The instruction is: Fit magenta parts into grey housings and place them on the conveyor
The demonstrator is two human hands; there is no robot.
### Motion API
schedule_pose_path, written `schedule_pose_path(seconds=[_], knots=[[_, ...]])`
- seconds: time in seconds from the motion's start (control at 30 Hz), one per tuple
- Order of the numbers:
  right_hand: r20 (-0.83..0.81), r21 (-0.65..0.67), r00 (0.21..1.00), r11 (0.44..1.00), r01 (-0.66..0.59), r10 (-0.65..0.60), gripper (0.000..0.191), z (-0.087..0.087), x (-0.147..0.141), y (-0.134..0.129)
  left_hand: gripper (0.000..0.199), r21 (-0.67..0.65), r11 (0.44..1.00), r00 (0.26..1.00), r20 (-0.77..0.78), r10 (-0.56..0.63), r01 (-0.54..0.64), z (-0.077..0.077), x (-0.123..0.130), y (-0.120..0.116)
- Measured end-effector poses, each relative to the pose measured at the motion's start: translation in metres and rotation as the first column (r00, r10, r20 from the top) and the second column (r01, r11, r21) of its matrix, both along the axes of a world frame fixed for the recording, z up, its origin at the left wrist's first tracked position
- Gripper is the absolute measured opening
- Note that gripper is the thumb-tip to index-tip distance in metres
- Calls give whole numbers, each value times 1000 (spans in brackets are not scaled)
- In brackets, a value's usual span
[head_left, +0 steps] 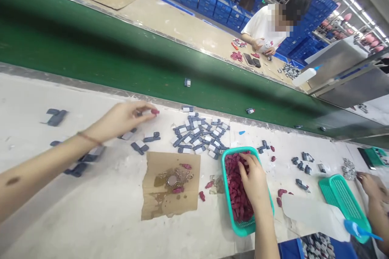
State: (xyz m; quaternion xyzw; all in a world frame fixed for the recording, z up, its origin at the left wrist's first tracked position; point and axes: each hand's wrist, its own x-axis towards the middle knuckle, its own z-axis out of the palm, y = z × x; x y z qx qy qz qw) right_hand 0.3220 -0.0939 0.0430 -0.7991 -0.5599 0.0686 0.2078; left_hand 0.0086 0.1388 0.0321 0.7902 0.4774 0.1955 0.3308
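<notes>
My left hand [129, 118] is over the far side of the white table, its fingertips closed on a small dark-red piece [154, 111]. My right hand [251, 170] reaches into a green basket [242, 230] of dark-red pieces [235, 186]; its fingers are bent among them, and whether they grip one is not clear. Grey-and-white parts [197, 133] lie in a loose pile between the hands. Nearer the front, a brown cardboard sheet [152, 194] is stained wet and bears a small round item [172, 181] and two red pieces.
Beyond the table runs a green conveyor belt [121, 64] with a few parts on it. Across it a person [264, 28] handles small pieces. At right are another green basket [346, 198], a white bottle with a blue nozzle [316, 214] and another person's hand [370, 186].
</notes>
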Motion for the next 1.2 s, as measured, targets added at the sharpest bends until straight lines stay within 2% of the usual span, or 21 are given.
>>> schedule_pose_path(seconds=[0.03,0.13,0.27,0.4,0.6,0.7,0.8,0.9,1.0,1.13,1.2], knots=[[34,-9,999,1000,-14,15,25,-4,4,2,29,13,1000,997,-69,27,-26,0,7,19],[123,-21,992,999,-34,36,23,-10,6,6,27,53,997,988,-138,68,-61,-2,26,64],[117,-35,993,999,-19,23,16,-9,4,4,30,128,991,979,-196,55,-30,-4,51,90],[52,-15,998,1000,-22,23,14,-8,9,2,38,209,977,975,-223,16,32,-9,85,99],[-92,24,995,999,-29,31,14,-11,14,1,49,202,962,970,-192,-147,186,-24,152,103],[-190,46,982,999,11,-2,17,-11,13,-1,42,167,967,977,-128,-171,191,-27,179,100],[-327,56,945,998,38,-17,17,-12,14,-2,30,105,983,988,-34,-149,152,-24,195,95],[-420,48,906,996,73,-46,14,-11,17,-4,27,10,995,991,93,-98,97,-16,198,87],[-486,74,872,992,103,-54,9,-3,14,-6,33,-147,988,975,223,-18,52,-5,184,72],[-592,186,806,973,135,2,12,17,-14,-7,42,-376,921,938,345,34,105,11,135,29],[-616,209,783,976,65,80,14,23,-40,-6,38,-454,878,918,393,45,152,17,101,0]])
